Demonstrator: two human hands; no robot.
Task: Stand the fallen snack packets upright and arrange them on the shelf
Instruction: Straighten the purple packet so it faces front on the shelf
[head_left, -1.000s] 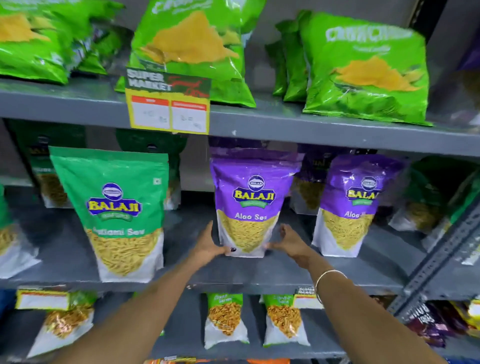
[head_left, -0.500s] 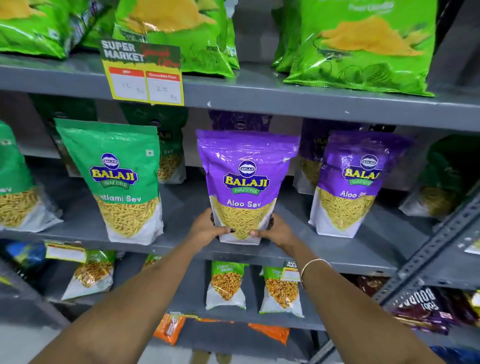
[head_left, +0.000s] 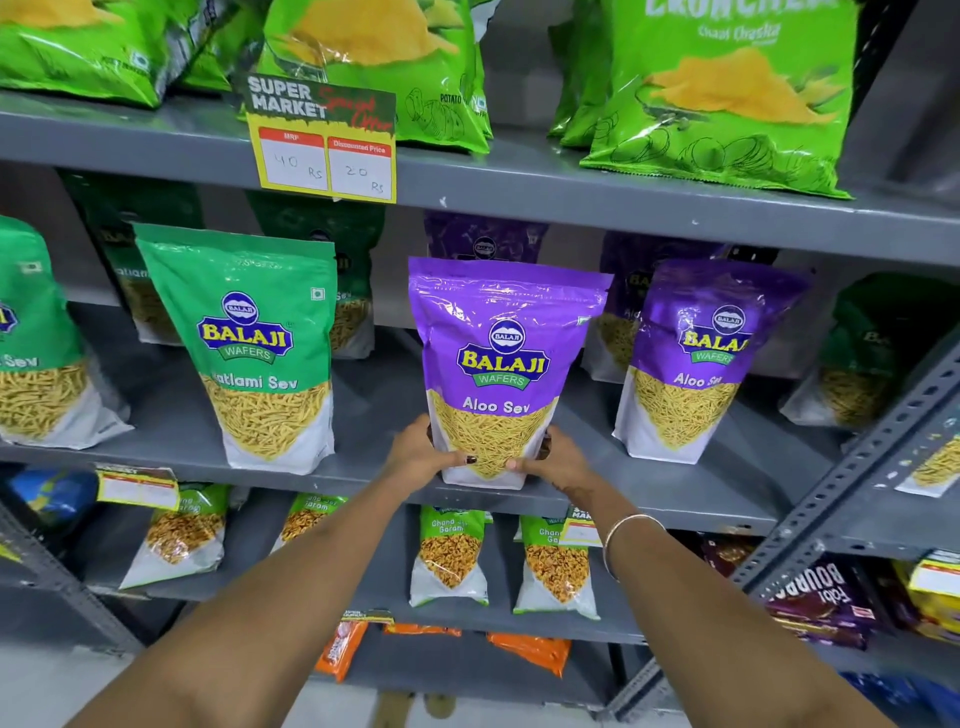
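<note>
A purple Aloo Sev packet (head_left: 501, 364) stands upright near the front edge of the grey middle shelf (head_left: 363, 470). My left hand (head_left: 423, 454) grips its lower left corner and my right hand (head_left: 558, 460) grips its lower right corner, thumbs on the front. A second purple Aloo Sev packet (head_left: 701, 364) stands upright to its right. A green Ratlami Sev packet (head_left: 254, 343) stands upright to the left. More purple and green packets stand behind them in shadow.
Green chip bags (head_left: 727, 93) sit on the top shelf behind a yellow price tag (head_left: 322, 150). Small Chana Garam packets (head_left: 449, 556) stand on the lower shelf. A slotted grey upright (head_left: 852, 488) rises at the right, with dark biscuit packs (head_left: 821, 603) beyond it.
Both hands closed onto the bottom corners of the centre purple packet, which now stands closer to the shelf's front edge. The camera moved nearer and lower.
</note>
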